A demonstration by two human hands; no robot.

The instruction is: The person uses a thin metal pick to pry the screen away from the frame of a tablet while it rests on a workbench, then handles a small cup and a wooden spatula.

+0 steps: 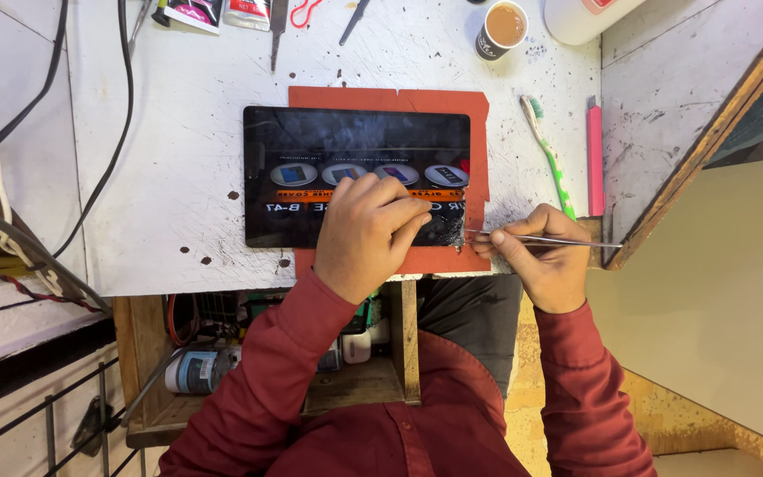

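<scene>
Underhand, glossy black tablet (346, 146), cracked corner beside tweezers (549, 239).

A black tablet (357, 177) lies flat on a red mat (479, 159) near the desk's front edge, its glossy screen mirroring things overhead, its front right corner cracked; thin metal tweezers (540, 238) lie level, tip at that corner

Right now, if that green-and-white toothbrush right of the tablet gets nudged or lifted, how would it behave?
The green-and-white plastic toothbrush looks thin and small, so probably light and easy to lift. It lies flat on the scratched white worktop, so a nudge would likely make it slide or pivot rather than tip. Its long narrow handle may flex slightly; the pink utility knife beside it could block a sideways push.
</scene>
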